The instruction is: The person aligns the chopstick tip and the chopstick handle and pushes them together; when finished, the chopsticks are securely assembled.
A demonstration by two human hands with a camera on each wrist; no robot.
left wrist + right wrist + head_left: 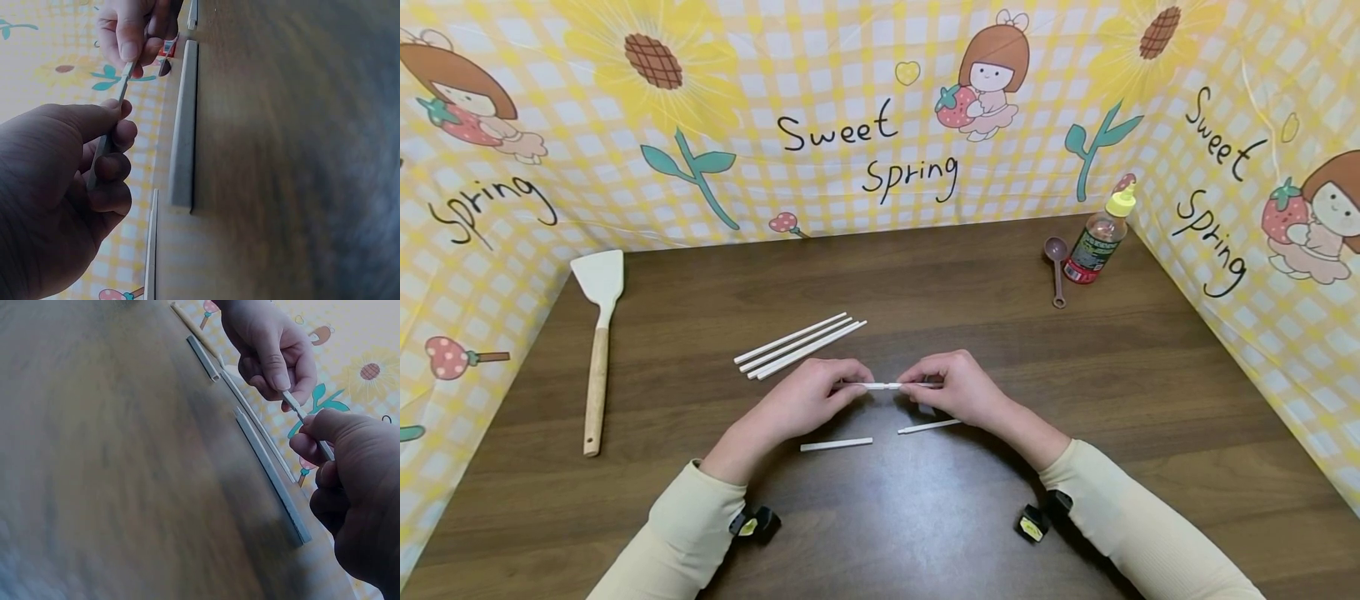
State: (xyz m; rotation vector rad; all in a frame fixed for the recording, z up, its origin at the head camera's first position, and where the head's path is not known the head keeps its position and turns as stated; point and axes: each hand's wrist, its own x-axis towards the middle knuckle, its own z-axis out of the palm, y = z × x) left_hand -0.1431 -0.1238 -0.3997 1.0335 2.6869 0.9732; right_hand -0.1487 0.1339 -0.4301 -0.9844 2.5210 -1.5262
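Observation:
My left hand [820,393] pinches a short white square stick piece [872,386] between thumb and fingers. From the other side, my right hand [962,387] pinches a second short white stick piece [893,386]. The two pieces stand end to end in one line, with a narrow step where they meet; their outer parts are hidden by the hands. Below the left hand a short white piece [837,445] lies on the table, a hollow end showing in the right wrist view. Under the right hand lies another piece [269,469] with a thin peg at its tip.
Several long white sticks [801,346] lie side by side beyond the left hand. A white spatula [598,333] with a wooden handle is at left. At back right, a brown measuring spoon [1057,271] lies beside a yellow-capped bottle [1097,242]. Patterned cloth [835,75] walls the table.

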